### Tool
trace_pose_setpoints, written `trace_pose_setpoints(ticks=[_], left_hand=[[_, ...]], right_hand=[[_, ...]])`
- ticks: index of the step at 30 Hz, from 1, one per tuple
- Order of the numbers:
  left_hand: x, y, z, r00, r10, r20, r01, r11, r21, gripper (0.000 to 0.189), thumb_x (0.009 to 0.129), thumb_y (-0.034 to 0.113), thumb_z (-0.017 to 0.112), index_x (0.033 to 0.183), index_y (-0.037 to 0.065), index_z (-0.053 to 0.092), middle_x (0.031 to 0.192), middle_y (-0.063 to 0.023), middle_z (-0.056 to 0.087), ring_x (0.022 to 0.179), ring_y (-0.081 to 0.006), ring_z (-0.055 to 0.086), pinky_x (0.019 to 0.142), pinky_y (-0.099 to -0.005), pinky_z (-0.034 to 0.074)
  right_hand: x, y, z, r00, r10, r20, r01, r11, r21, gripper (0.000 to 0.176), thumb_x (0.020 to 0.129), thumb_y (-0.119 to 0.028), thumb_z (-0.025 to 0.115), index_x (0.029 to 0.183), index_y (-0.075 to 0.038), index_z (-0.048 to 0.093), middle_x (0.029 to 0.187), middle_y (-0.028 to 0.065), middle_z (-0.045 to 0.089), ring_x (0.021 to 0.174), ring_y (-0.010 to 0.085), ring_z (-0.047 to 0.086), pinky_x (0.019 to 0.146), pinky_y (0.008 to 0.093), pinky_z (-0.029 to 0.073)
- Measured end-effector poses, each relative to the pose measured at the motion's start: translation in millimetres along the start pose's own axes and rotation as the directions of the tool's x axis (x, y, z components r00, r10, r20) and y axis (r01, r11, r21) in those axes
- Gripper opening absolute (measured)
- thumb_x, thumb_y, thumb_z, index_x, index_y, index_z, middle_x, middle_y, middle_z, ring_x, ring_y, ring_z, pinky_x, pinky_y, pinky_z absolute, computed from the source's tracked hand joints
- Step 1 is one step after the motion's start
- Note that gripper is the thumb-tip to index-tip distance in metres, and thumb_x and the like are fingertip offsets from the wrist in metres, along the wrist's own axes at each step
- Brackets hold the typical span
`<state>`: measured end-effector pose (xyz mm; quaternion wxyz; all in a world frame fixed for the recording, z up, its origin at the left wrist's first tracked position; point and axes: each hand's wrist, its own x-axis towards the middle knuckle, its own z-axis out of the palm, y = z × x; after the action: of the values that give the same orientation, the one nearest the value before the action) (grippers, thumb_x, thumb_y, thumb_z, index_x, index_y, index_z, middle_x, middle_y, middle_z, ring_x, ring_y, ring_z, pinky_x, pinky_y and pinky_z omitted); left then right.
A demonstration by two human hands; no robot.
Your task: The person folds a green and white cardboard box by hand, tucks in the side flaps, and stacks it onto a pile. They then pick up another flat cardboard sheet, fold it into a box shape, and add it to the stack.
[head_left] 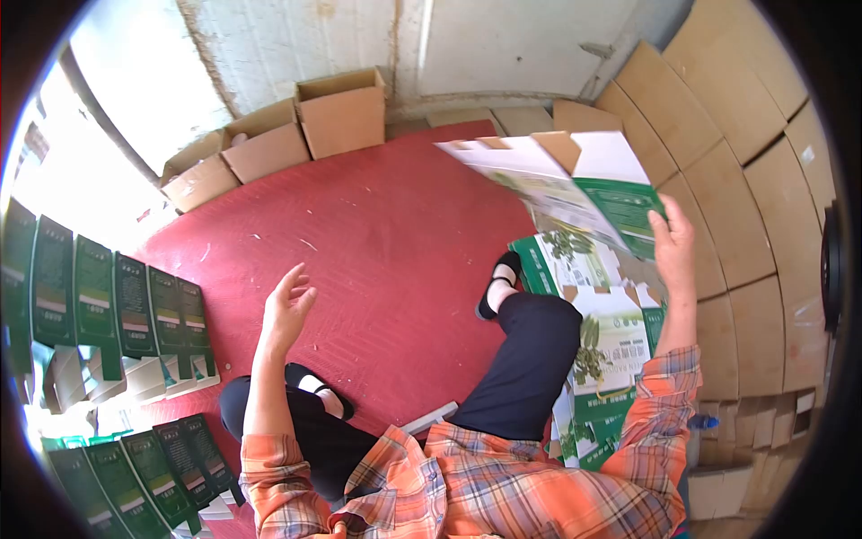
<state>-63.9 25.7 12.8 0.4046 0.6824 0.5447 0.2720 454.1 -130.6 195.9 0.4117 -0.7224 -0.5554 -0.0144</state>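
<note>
Green and white card makes up the one printed carton (620,207) in the person's right hand (673,238), held up at its outer edge, thumb on the green face, fingers clamped round the border, above a pile of similar flat cartons (615,340) beside the right leg. Three open brown boxes (341,121) line the wall (485,45); six green cartons (96,292) stand in the upper row at the left, with at least four more (153,472) below. The right forearm reaches forward from its plaid sleeve (660,395). The left hand (289,304), holding nothing, is raised over the red floor (386,242), wrist bent inward, fingers loosely curled and close together, thumb a little apart.
</note>
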Motion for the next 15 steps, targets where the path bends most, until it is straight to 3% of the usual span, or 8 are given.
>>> trace_pose_setpoints(ticks=[2,3,4,5,7,10,12,15], left_hand=[[1,0,-13,0.977,-0.154,-0.149,0.101,0.945,-0.312,0.054,0.091,0.027,0.064,0.140,0.011,0.046,0.131,-0.0173,0.055,0.121,-0.0274,0.054,0.095,-0.0398,0.047],[0,0,-22,0.972,-0.158,-0.176,0.098,0.946,-0.309,0.054,0.091,0.027,0.064,0.140,0.011,0.046,0.131,-0.0173,0.055,0.121,-0.0274,0.054,0.095,-0.0398,0.047],[-2,0,-32,0.931,-0.242,-0.273,0.092,0.880,-0.466,0.059,0.093,0.034,0.061,0.144,0.013,0.039,0.137,-0.0171,0.049,0.127,-0.0295,0.047,0.098,-0.0438,0.043],[-3,-2,-40,0.876,-0.335,-0.346,0.062,0.792,-0.608,0.064,0.094,0.040,0.058,0.148,0.014,0.033,0.144,-0.0169,0.042,0.134,-0.0316,0.039,0.102,-0.0477,0.040],[-3,-20,-60,0.809,-0.351,-0.471,-0.044,0.763,-0.645,0.075,0.092,0.054,0.054,0.151,0.018,0.024,0.148,-0.0177,0.035,0.140,-0.0348,0.028,0.109,-0.0544,0.028],[-8,-42,-78,0.758,-0.379,-0.530,-0.093,0.742,-0.664,0.077,0.091,0.058,0.055,0.149,0.014,0.028,0.147,-0.0150,0.036,0.139,-0.0311,0.030,0.107,-0.0541,0.030],[-10,-71,-85,0.830,-0.366,-0.422,-0.162,0.566,-0.809,0.063,0.092,0.050,0.059,0.137,0.009,0.046,0.134,-0.0108,0.051,0.125,-0.0242,0.047,0.101,-0.0490,0.040],[-26,-61,-72,0.925,-0.190,-0.328,-0.077,0.753,-0.653,0.049,0.095,0.042,0.057,0.129,0.006,0.053,0.119,-0.0081,0.061,0.106,-0.0212,0.058,0.092,-0.0425,0.047]], right_hand=[[10,15,37,0.996,-0.026,0.086,0.001,0.959,0.283,0.023,0.094,-0.004,0.054,0.116,0.000,0.060,0.102,0.0036,0.066,0.093,0.0113,0.058,0.085,0.0269,0.046],[14,14,56,0.990,-0.019,0.139,-0.042,0.906,0.420,0.025,0.094,-0.004,0.054,0.119,0.000,0.059,0.106,0.0032,0.066,0.096,0.0111,0.058,0.089,0.0270,0.045],[17,11,77,0.989,-0.039,0.144,-0.028,0.899,0.438,0.025,0.094,-0.004,0.054,0.119,0.000,0.059,0.106,0.0032,0.066,0.096,0.0111,0.058,0.089,0.0270,0.045],[17,4,98,0.984,-0.031,0.175,-0.083,0.793,0.604,0.028,0.094,-0.003,0.054,0.122,-0.001,0.057,0.111,0.0032,0.065,0.100,0.0107,0.057,0.092,0.0271,0.043],[17,10,135,0.962,-0.038,0.271,-0.196,0.593,0.781,0.032,0.095,-0.003,0.053,0.127,-0.002,0.054,0.119,0.0025,0.062,0.107,0.0094,0.055,0.098,0.0268,0.038],[7,17,187,0.946,-0.034,0.324,-0.250,0.561,0.789,0.030,0.095,-0.005,0.053,0.124,-0.005,0.055,0.110,-0.0007,0.063,0.098,0.0076,0.055,0.089,0.0243,0.041],[-4,26,212,0.785,0.179,0.593,-0.582,0.542,0.606,0.027,0.095,-0.006,0.053,0.122,-0.009,0.056,0.102,-0.0033,0.061,0.090,0.0065,0.053,0.079,0.0240,0.042],[-27,29,248,0.755,0.352,0.554,-0.641,0.574,0.509,0.029,0.093,-0.004,0.050,0.122,-0.011,0.053,0.106,-0.0026,0.059,0.092,0.0084,0.054,0.077,0.0262,0.043]])
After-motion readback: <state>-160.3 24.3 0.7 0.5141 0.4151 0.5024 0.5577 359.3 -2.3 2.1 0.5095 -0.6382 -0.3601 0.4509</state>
